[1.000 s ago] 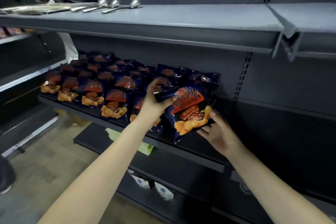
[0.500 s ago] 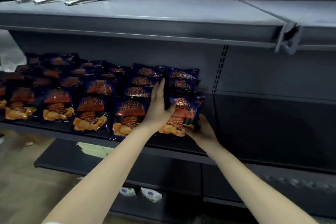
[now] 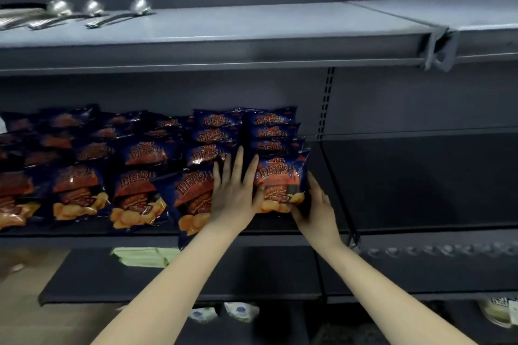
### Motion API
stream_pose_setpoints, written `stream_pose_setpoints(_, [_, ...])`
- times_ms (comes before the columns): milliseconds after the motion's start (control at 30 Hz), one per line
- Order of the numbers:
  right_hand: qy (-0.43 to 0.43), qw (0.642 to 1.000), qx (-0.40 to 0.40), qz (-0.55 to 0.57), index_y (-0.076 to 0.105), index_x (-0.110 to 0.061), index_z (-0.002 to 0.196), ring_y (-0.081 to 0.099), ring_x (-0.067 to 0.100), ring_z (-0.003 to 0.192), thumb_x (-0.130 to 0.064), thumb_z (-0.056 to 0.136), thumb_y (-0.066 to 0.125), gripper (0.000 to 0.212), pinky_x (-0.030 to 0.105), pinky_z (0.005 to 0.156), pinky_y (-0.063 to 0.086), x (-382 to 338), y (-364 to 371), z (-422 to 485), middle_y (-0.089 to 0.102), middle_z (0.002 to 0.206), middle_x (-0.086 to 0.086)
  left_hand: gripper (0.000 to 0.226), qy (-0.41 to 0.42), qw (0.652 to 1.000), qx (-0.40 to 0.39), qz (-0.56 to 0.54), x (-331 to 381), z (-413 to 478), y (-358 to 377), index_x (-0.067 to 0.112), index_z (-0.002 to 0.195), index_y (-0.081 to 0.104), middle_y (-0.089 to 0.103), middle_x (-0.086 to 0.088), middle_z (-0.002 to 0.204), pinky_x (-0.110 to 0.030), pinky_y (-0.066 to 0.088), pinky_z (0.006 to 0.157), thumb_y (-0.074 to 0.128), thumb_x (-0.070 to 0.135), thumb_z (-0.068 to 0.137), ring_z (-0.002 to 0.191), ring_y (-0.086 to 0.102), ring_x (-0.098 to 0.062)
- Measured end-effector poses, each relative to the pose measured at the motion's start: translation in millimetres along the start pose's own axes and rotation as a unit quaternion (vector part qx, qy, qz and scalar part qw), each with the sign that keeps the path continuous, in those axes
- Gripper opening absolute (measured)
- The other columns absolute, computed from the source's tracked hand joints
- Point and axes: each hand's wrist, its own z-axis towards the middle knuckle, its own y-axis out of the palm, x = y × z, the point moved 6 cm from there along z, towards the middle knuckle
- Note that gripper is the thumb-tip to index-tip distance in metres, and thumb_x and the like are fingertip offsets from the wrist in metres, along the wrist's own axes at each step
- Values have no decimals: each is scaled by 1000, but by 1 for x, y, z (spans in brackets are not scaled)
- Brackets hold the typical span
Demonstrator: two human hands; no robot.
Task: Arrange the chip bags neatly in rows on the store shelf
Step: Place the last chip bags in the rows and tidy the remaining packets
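Dark blue chip bags with orange print lie in several overlapping rows (image 3: pixel 140 196) on the middle shelf (image 3: pixel 280 238). The front bag of the rightmost row (image 3: pixel 280 179) sits between my hands near the shelf's right end. My left hand (image 3: pixel 234 196) lies flat with fingers spread, pressed against that bag's left edge and over the neighbouring bag (image 3: pixel 193 199), which hangs a little over the shelf's front lip. My right hand (image 3: pixel 316 210) grips the front bag's lower right edge, and its fingertips are hidden behind the bag.
An upper shelf (image 3: pixel 252 28) overhangs the bags and carries metal ladles (image 3: pixel 92 11) at its left. The adjoining bay's dark shelf (image 3: pixel 420 185) lies to the right. A lower shelf (image 3: pixel 252 274) holds green packs (image 3: pixel 143 256), and white packets (image 3: pixel 241 311) sit below it.
Both hands carried the bag from in front of the shelf down into the front of the rightmost row. My left hand went from gripping the bag's top to lying flat beside it.
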Motion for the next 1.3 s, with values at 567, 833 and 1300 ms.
stream_pose_setpoints(567, [-167,972,137,-90,31,-15,140,21,32,140,-34,81,57,68,65,108,23,-26,-1,-19,23,149,9,77,-22,997,57,55,-61,-54,29,10,142,31,23,-24,151,-62,10,109,34,61,85,137,18,-50])
stream_pose_setpoints(833, [-309,913,79,-253,38,-29,142,12,39,142,-31,86,58,59,65,112,8,-97,49,-23,17,154,6,69,69,995,43,55,-67,-43,35,17,146,24,13,-16,155,-59,5,113,34,56,90,143,3,-39])
stream_pose_setpoints(1300, [-195,920,-13,-340,21,-33,147,1,40,141,-50,91,33,60,61,111,-1,-56,75,17,9,157,8,65,49,997,34,52,-70,-43,38,29,146,21,9,-3,156,-53,0,115,41,50,88,144,0,-31])
